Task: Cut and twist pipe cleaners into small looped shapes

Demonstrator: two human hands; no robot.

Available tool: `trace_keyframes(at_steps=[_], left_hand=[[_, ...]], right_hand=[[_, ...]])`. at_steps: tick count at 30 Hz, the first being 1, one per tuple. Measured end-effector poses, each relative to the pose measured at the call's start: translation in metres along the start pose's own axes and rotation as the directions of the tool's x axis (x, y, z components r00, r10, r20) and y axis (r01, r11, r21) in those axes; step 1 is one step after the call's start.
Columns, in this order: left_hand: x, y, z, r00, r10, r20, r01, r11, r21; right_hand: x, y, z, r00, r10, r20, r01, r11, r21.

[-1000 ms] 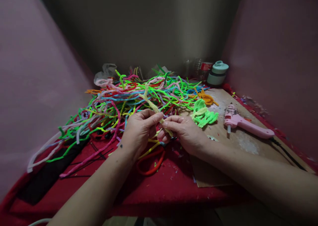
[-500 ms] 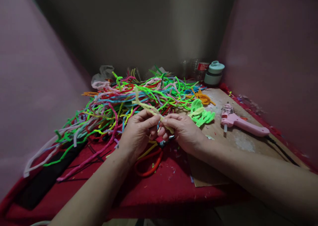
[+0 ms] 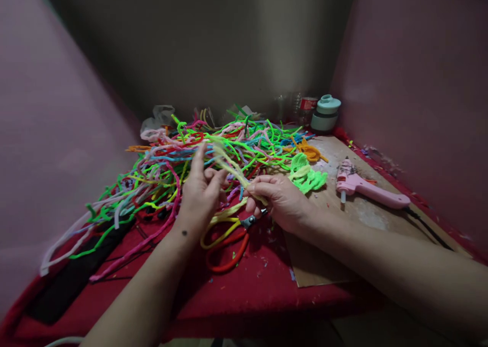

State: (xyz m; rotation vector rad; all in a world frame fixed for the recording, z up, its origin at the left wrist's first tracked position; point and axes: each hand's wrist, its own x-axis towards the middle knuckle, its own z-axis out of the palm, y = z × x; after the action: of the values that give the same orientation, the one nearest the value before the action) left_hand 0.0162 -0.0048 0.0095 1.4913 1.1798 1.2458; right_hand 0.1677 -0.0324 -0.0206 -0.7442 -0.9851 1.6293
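Pale yellow pipe cleaners (image 3: 234, 171) are pinched in my right hand (image 3: 280, 197); their upper ends are blurred and slant up to the left. My left hand (image 3: 202, 189) is just left of them, apart from my right hand, its index finger raised and the other fingers loosely bent, with nothing visible in it. Below both hands, scissors (image 3: 232, 240) with red and yellow handles lie on the red cloth. A bright green pipe-cleaner piece (image 3: 307, 174) with a pale yellow strip rests right of my right hand.
A large tangle of coloured pipe cleaners (image 3: 171, 158) covers the back and left. On the right, a pink glue gun (image 3: 368, 188) lies on a brown board (image 3: 320, 265), its cord trailing right. Behind stand a light-blue lidded container (image 3: 325, 114) and a plastic bottle (image 3: 307, 105).
My left hand has let go of the pale yellow pipe cleaners and moved slightly left, index finger lifting. My right hand stays nearly in place, and more of the scissors shows.
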Motion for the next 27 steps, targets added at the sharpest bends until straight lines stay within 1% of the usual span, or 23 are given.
trace_keyframes(at_steps=[2, 4, 7, 8, 10, 12, 13, 15, 17, 18, 20, 21, 22, 23, 24, 25, 26, 27], left_hand=[[0.002, 0.003, -0.004, 0.999, 0.022, 0.028, -0.022, 1.0, -0.016], [0.0, 0.004, -0.006, 0.995, 0.079, 0.061, -0.081, 0.996, 0.03], [-0.007, 0.004, -0.004, 0.977, 0.202, 0.071, -0.209, 0.972, 0.112], [-0.009, 0.004, -0.003, 0.968, 0.233, 0.091, -0.244, 0.96, 0.134], [-0.012, 0.003, -0.003, 0.949, 0.27, 0.165, -0.297, 0.938, 0.176], [-0.011, 0.001, -0.004, 0.916, 0.318, 0.246, -0.373, 0.9, 0.224], [-0.009, 0.0, -0.005, 0.887, 0.362, 0.285, -0.434, 0.866, 0.25], [-0.006, -0.003, -0.008, 0.804, 0.48, 0.351, -0.585, 0.747, 0.317], [-0.002, -0.005, -0.011, 0.703, 0.594, 0.391, -0.711, 0.574, 0.406], [-0.002, -0.005, -0.012, 0.649, 0.642, 0.408, -0.754, 0.474, 0.455], [-0.002, -0.003, -0.014, 0.552, 0.688, 0.471, -0.799, 0.276, 0.534], [-0.002, 0.0, -0.015, 0.518, 0.679, 0.52, -0.811, 0.196, 0.551], [-0.004, 0.002, -0.016, 0.496, 0.652, 0.574, -0.821, 0.137, 0.555], [-0.005, 0.005, -0.017, 0.493, 0.612, 0.619, -0.828, 0.111, 0.55], [-0.006, 0.009, -0.018, 0.51, 0.567, 0.647, -0.83, 0.127, 0.543], [-0.008, 0.012, -0.018, 0.549, 0.52, 0.654, -0.82, 0.185, 0.541], [-0.009, 0.014, -0.018, 0.608, 0.465, 0.643, -0.79, 0.281, 0.544], [-0.011, 0.017, -0.018, 0.683, 0.392, 0.616, -0.729, 0.413, 0.546]], right_hand=[[0.0, 0.0, 0.0, 1.0, 0.004, -0.003, -0.004, 1.0, -0.002], [0.0, -0.001, 0.001, 1.0, 0.011, -0.001, -0.011, 1.0, 0.002], [0.001, -0.002, 0.001, 1.0, 0.008, 0.006, -0.008, 1.0, 0.006], [0.002, -0.002, 0.0, 1.0, 0.002, 0.006, -0.002, 1.0, 0.003], [0.002, -0.001, -0.001, 1.0, -0.004, 0.012, 0.004, 1.0, -0.01], [0.003, 0.001, -0.002, 1.0, -0.011, 0.026, 0.012, 1.0, -0.024], [0.003, 0.002, -0.002, 0.999, -0.017, 0.036, 0.018, 0.999, -0.033], [0.003, 0.003, -0.003, 0.998, -0.024, 0.052, 0.027, 0.998, -0.058], [0.002, 0.002, -0.003, 0.998, -0.016, 0.058, 0.022, 0.995, -0.101], [0.001, 0.0, -0.003, 0.998, -0.007, 0.057, 0.014, 0.991, -0.133], [-0.001, -0.004, -0.002, 0.998, 0.015, 0.061, -0.001, 0.976, -0.216], [-0.001, -0.006, -0.002, 0.998, 0.023, 0.066, -0.005, 0.964, -0.265], [-0.002, -0.008, -0.002, 0.996, 0.029, 0.08, -0.003, 0.95, -0.312], [-0.003, -0.01, -0.002, 0.995, 0.035, 0.09, -0.001, 0.935, -0.354], [-0.003, -0.011, -0.002, 0.994, 0.022, 0.109, 0.024, 0.913, -0.408], [-0.004, -0.011, -0.002, 0.991, -0.012, 0.132, 0.074, 0.877, -0.474], [-0.004, -0.011, -0.002, 0.984, -0.074, 0.16, 0.152, 0.816, -0.558], [-0.005, -0.01, -0.002, 0.967, -0.159, 0.201, 0.253, 0.719, -0.648]])
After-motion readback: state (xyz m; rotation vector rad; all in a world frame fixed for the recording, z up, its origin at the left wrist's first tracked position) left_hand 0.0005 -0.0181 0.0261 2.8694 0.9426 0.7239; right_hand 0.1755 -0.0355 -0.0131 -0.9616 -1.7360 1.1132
